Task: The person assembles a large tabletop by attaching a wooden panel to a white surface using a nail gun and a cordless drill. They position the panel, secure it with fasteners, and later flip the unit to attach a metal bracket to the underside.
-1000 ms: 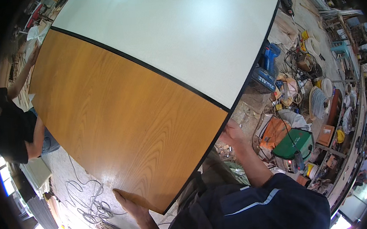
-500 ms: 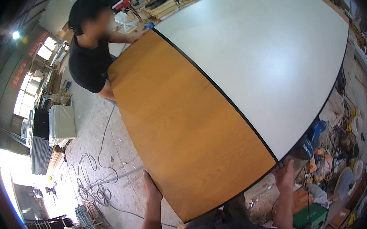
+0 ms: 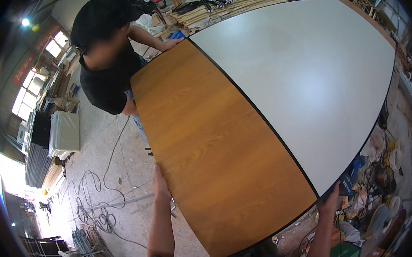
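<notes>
At its edges, both hands [image 3: 160, 184] [image 3: 329, 200] seemingly grip the brown panel [image 3: 222, 160].

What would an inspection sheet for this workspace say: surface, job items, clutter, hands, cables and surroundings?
Surface: grey floor, small scraps on it left of the panel.
Job's things: large panel, part wood-grain, part white, with a black strip between; no damage seen on its top face.
Clutter: blue tool and green case among mixed items at right.
Hands: left grip holds the panel's left edge; right grip holds its near edge by the strip's end; fingers partly hidden.
Cables: grey cable in loose loops on the floor, left.
Surroundings: co-worker in black at the panel's far left corner; windows beyond.
</notes>
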The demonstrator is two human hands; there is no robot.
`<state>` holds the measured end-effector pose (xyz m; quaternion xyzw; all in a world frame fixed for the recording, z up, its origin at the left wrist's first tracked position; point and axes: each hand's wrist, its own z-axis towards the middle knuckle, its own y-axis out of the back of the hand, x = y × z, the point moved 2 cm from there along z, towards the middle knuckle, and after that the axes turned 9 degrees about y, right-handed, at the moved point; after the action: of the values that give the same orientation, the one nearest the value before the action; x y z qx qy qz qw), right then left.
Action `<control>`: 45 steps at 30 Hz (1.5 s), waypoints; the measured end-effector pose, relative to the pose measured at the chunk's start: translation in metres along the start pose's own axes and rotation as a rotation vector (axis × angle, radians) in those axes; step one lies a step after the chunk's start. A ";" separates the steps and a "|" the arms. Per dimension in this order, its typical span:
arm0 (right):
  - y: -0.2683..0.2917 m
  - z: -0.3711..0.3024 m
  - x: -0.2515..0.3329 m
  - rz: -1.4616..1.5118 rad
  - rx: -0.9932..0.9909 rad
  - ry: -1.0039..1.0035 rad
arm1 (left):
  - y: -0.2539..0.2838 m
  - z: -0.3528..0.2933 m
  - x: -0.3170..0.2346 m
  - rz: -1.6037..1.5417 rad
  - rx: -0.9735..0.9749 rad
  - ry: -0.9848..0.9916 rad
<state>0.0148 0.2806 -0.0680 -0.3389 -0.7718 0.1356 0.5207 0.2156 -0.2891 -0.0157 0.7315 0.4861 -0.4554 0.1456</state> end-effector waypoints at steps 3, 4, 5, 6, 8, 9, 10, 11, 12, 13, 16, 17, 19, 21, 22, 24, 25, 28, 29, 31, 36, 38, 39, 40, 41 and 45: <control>0.005 0.017 -0.007 -0.019 0.057 -0.053 | -0.006 0.005 -0.006 0.012 -0.077 0.051; 0.006 0.018 -0.008 -0.043 0.067 -0.028 | -0.009 0.003 -0.008 0.006 -0.081 0.076; 0.008 0.019 -0.009 -0.066 0.076 -0.002 | -0.006 0.007 -0.008 0.033 -0.048 0.055; 0.010 0.021 -0.010 -0.089 0.086 0.023 | 0.001 0.014 -0.010 0.061 -0.014 0.034; 0.008 0.019 -0.009 -0.098 0.059 0.032 | 0.023 0.028 -0.025 0.144 -0.068 -0.017; 0.009 0.017 -0.008 -0.102 0.042 0.039 | 0.043 0.037 -0.039 0.202 -0.156 -0.046; 0.009 0.018 -0.010 -0.110 0.026 0.031 | 0.077 0.055 -0.047 0.170 -0.237 -0.126; 0.013 0.020 -0.012 -0.117 0.003 0.032 | 0.097 0.068 -0.055 0.153 -0.298 -0.177; 0.017 0.023 -0.012 -0.127 -0.022 0.034 | 0.099 0.073 -0.065 0.091 -0.394 -0.138; 0.017 0.024 -0.012 -0.140 -0.016 0.016 | 0.112 0.086 -0.051 0.139 -0.381 -0.169; 0.020 0.017 -0.012 -0.210 -0.026 0.016 | 0.012 0.082 -0.034 0.198 -0.024 -0.053; 0.013 0.010 -0.007 -0.251 -0.019 0.032 | 0.005 0.074 -0.045 0.190 0.025 -0.054; 0.001 0.008 -0.004 -0.259 0.017 0.039 | -0.009 0.069 -0.044 0.176 0.148 -0.032; -0.009 0.011 -0.003 -0.225 0.044 0.003 | 0.051 0.096 -0.023 0.268 0.037 -0.129; 0.010 0.021 -0.006 -0.242 0.034 0.012 | 0.054 0.088 -0.025 0.212 0.012 -0.081; 0.014 0.025 -0.009 -0.227 0.007 0.019 | 0.069 0.056 -0.035 0.090 -0.073 -0.003; 0.016 0.024 -0.009 -0.208 0.013 0.008 | 0.076 0.033 -0.032 -0.044 -0.115 0.001; 0.003 0.015 -0.012 -0.157 -0.174 0.019 | 0.087 -0.033 -0.007 -0.237 -0.239 0.080; 0.004 0.013 -0.012 -0.174 -0.209 0.044 | 0.077 -0.053 0.009 -0.266 -0.262 0.128; -0.015 0.009 -0.014 -0.193 -0.238 0.089 | 0.034 -0.089 0.055 -0.159 -0.147 0.100; -0.011 0.013 -0.015 -0.182 -0.083 0.010 | -0.019 -0.105 0.067 -0.011 0.148 0.062; 0.017 0.030 -0.014 -0.281 -0.139 0.046 | -0.004 -0.099 0.073 0.075 0.160 0.025; 0.029 0.042 -0.011 -0.238 -0.062 -0.001 | -0.005 -0.099 0.071 0.069 0.135 0.023; 0.040 0.049 -0.010 -0.194 0.011 -0.049 | -0.009 -0.102 0.071 0.063 0.110 0.025; 0.040 0.052 -0.008 -0.198 0.070 -0.034 | -0.009 -0.102 0.070 -0.001 0.103 0.066; 0.018 0.050 -0.001 -0.244 0.121 -0.045 | 0.019 -0.125 0.081 -0.190 0.177 0.173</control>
<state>-0.0225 0.3002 -0.0997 -0.2075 -0.8091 0.1251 0.5354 0.3064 -0.1701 -0.0179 0.7287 0.5219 -0.4434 -0.0057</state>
